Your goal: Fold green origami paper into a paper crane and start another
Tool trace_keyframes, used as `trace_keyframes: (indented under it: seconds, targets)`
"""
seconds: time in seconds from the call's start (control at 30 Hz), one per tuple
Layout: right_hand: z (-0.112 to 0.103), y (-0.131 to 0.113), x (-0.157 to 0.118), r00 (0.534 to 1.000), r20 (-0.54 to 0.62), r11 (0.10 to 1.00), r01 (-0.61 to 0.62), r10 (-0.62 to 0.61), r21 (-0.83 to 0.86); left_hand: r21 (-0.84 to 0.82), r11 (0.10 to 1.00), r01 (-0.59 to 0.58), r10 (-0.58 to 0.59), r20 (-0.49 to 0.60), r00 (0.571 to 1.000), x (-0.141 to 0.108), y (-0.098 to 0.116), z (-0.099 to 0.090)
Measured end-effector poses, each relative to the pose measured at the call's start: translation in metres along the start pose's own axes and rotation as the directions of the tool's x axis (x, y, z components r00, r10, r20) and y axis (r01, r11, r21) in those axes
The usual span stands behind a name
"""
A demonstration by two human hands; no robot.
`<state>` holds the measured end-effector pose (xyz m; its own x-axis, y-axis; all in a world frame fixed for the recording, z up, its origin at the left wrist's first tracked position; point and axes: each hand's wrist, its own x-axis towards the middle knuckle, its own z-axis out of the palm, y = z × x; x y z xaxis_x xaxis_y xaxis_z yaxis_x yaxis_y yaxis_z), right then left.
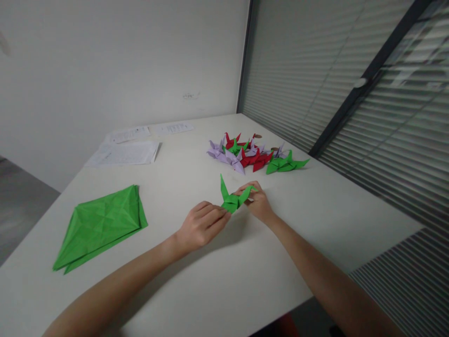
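A green origami crane (231, 202) is held up over the white table between both hands. My left hand (204, 224) pinches its near left edge between thumb and fingers. On the crane's other side, my right hand (257, 201) grips near the part with the bent tip; some of its fingers are behind the paper. One pointed end of the crane stands upright, the other slants to the right. Beyond the hands lies a group of finished paper cranes, with purple (216, 151), red (257, 160) and green ones (286, 164) close together.
Creased green paper sheets (105, 217) lie stacked on the table (182, 299) at the left. Printed papers (126, 153) rest at the back left by the wall. Two small brown round things (257, 136) sit by the cranes. Window blinds (298, 79) border the right side.
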<state>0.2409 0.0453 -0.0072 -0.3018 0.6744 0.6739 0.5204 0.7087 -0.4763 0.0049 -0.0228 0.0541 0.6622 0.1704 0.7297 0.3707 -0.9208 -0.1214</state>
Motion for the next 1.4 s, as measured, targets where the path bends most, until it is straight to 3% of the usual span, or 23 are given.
trace_keyframes:
  seconds: [0.17, 0.33, 0.5, 0.6, 0.73, 0.83, 1.0, 1.17, 1.23, 1.3, 1.4]
  targets:
    - [-0.005, 0.007, 0.002, 0.999, 0.011, 0.995, -0.05, 0.051, -0.081, 0.004, 1.0, 0.0, 0.0, 0.027, 1.0, -0.003, -0.005, 0.001]
    - [-0.015, 0.016, 0.004, 0.995, -0.04, 0.984, -0.098, 0.093, -0.152, 0.105, 0.992, 0.07, -0.077, 0.071, 0.994, -0.008, -0.023, 0.002]
    - [-0.023, 0.018, 0.006, 0.994, -0.085, 0.957, -0.084, 0.062, -0.278, 0.138, 0.989, 0.053, -0.062, 0.056, 0.997, -0.014, -0.04, 0.003]
    - [-0.023, 0.016, 0.006, 0.996, -0.084, 0.961, -0.06, 0.038, -0.27, 0.14, 0.989, 0.04, -0.051, 0.077, 0.996, -0.019, -0.046, 0.005]
    - [-0.021, 0.013, 0.006, 0.993, -0.076, 0.955, -0.106, 0.088, -0.277, 0.215, 0.963, 0.16, -0.182, 0.088, 0.979, -0.031, -0.056, 0.016]
    - [-0.026, 0.016, 0.007, 0.982, -0.138, 0.929, -0.166, 0.126, -0.33, 0.259, 0.941, 0.218, -0.257, 0.128, 0.958, -0.045, -0.063, 0.03]
    - [-0.064, 0.025, 0.015, 0.939, -0.342, 0.817, -0.231, 0.044, -0.528, 0.25, 0.942, 0.222, -0.281, 0.232, 0.931, -0.065, -0.068, 0.047]
    - [-0.104, 0.034, 0.028, 0.855, -0.516, 0.615, -0.434, 0.051, -0.658, 0.241, 0.935, 0.261, -0.314, 0.22, 0.923, -0.068, -0.066, 0.053]
    - [-0.102, 0.035, 0.031, 0.864, -0.489, 0.539, -0.471, 0.123, -0.698, 0.22, 0.94, 0.261, -0.309, 0.223, 0.925, -0.067, -0.065, 0.055]
    - [-0.087, 0.034, 0.031, 0.898, -0.392, 0.511, -0.436, 0.197, -0.741, 0.203, 0.945, 0.256, -0.3, 0.23, 0.926, -0.067, -0.064, 0.056]
    - [-0.05, 0.027, 0.025, 0.972, -0.059, 0.638, -0.195, 0.227, -0.745, 0.185, 0.953, 0.24, -0.281, 0.251, 0.926, -0.064, -0.064, 0.055]
